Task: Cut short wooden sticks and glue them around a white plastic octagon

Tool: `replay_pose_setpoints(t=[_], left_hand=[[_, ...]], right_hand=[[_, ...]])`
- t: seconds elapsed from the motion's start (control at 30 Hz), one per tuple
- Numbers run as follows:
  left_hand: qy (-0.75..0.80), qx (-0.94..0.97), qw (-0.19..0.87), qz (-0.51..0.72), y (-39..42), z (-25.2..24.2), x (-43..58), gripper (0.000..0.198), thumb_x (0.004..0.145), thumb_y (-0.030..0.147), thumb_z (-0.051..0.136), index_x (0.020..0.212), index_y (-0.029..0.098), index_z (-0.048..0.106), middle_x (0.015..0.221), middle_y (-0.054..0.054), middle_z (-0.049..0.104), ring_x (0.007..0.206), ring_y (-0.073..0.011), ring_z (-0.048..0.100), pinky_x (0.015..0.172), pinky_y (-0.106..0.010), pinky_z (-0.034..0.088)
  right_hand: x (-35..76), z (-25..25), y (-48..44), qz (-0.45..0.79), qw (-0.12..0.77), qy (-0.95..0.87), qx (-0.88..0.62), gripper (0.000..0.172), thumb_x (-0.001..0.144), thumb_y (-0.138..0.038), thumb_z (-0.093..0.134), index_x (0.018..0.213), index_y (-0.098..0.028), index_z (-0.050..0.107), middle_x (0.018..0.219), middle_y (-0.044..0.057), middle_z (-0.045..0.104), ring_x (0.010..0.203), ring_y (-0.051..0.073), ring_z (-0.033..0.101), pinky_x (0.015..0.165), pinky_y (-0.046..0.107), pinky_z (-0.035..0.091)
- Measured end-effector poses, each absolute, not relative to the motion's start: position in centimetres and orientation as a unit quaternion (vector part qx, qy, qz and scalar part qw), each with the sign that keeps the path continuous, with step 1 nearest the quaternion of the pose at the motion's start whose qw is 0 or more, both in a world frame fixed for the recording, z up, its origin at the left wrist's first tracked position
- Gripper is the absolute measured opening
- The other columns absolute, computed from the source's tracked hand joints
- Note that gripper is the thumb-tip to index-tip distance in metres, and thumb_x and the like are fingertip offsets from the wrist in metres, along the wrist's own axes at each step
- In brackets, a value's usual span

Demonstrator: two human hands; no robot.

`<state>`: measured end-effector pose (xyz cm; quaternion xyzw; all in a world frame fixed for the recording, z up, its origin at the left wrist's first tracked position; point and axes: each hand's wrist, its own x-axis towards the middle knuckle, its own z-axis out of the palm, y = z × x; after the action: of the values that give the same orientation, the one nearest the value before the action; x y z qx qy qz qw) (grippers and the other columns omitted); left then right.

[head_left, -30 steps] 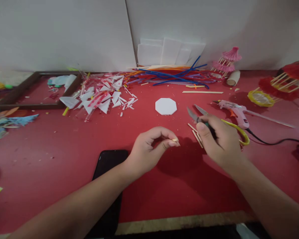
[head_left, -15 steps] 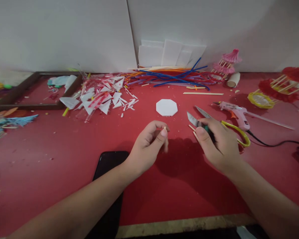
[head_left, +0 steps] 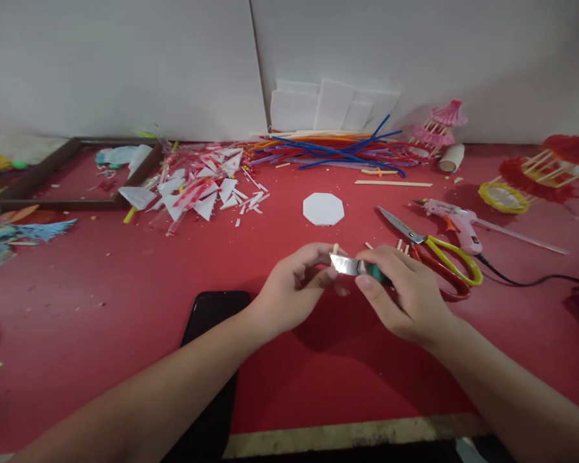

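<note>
Our left hand [head_left: 293,288] pinches a stick [head_left: 336,248]; our right hand [head_left: 411,294] clamps a knife [head_left: 350,265], blade right by the stick.

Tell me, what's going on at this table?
A person's left hand pinches a short pale stick, while the right hand holds a green-handled knife, its blade right beside the stick. A white octagon lies flat beyond the hands; scissors and a pink glue gun rest to the right.

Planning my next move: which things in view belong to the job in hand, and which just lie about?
Job, apparently: pale stick in left hand; knife in right hand; probably loose sticks.
Lying about, seemingly: phone, dark frame, white scraps.
</note>
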<state>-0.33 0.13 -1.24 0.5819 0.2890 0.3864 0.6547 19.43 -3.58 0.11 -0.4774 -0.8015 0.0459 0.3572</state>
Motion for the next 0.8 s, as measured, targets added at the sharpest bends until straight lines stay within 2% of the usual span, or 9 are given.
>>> replay_pose_setpoints(t=[0.13, 0.23, 0.5, 0.8], left_hand=[[0.301, 0.662, 0.569, 0.384, -0.2, -1.3, -0.5, 0.014, 0.089, 0.012, 0.052, 0.1, 0.019, 0.058, 0.089, -0.002, 0.061, 0.081, -0.0133, 0.059, 0.08, -0.028, 0.049], [0.304, 0.685, 0.549, 0.371, -0.3, -1.0, -0.7, 0.013, 0.094, 0.015, 0.046, 0.094, 0.019, 0.058, 0.086, -0.002, 0.059, 0.08, -0.0138, 0.054, 0.079, -0.027, 0.047], [0.263, 0.668, 0.586, 0.375, -0.5, -0.4, -0.3, 0.011, 0.093, 0.016, 0.051, 0.089, 0.02, 0.06, 0.087, -0.002, 0.062, 0.081, -0.0149, 0.057, 0.079, -0.028, 0.046], [0.253, 0.662, 0.606, 0.362, -0.3, -0.3, -0.4, 0.01, 0.092, 0.015, 0.055, 0.083, 0.019, 0.057, 0.077, 0.0, 0.056, 0.071, -0.0119, 0.051, 0.07, -0.024, 0.042]], right_hand=[[19.3, 0.0, -3.6, 0.047, 0.334, -0.813, -0.475, 0.02, 0.097, -0.036, 0.051, 0.101, -0.018, 0.06, 0.082, 0.005, 0.068, 0.071, 0.016, 0.061, 0.065, 0.029, 0.048], [19.2, 0.0, -3.7, 0.048, 0.326, -0.817, -0.474, 0.02, 0.097, -0.036, 0.05, 0.1, -0.018, 0.06, 0.082, 0.005, 0.068, 0.071, 0.016, 0.061, 0.064, 0.029, 0.047], [19.0, -0.1, -3.9, 0.052, 0.323, -0.82, -0.469, 0.021, 0.098, -0.037, 0.049, 0.1, -0.018, 0.058, 0.082, 0.006, 0.068, 0.07, 0.018, 0.062, 0.063, 0.031, 0.047], [18.7, 0.1, -4.0, 0.062, 0.327, -0.83, -0.448, 0.021, 0.098, -0.035, 0.047, 0.097, -0.018, 0.058, 0.08, 0.006, 0.068, 0.069, 0.017, 0.061, 0.061, 0.03, 0.049]])
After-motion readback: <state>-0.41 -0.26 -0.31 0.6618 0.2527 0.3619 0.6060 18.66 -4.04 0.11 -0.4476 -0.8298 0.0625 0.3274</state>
